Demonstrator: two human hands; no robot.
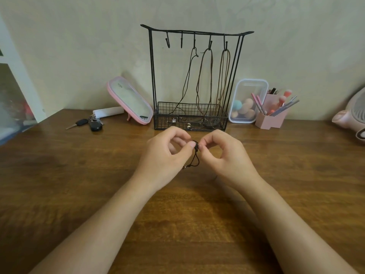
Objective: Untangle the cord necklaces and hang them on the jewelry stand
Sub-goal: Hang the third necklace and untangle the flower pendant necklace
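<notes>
A black wire jewelry stand (pixel 152 76) stands at the back of the wooden table, against the wall. Three cord necklaces hang from its right-hand hooks: a black one (pixel 187 76), a brown one (pixel 205 76) and another brown one (pixel 225 76), their ends lying in the stand's wire basket (pixel 189 123). The two left hooks are bare. In front of the stand, my left hand (pixel 166 157) and my right hand (pixel 227 155) pinch a knot of a black cord (pixel 196 155) between thumb and fingertips. A short loop of it dangles below.
A pink-framed mirror (pixel 130 99) leans at the stand's left, with a white tube (pixel 108 112) and car keys (pixel 88 123) beside it. Right of the stand are a clear box of makeup sponges (pixel 246 101), a pink brush holder (pixel 270 115) and a pink fan (pixel 353 115).
</notes>
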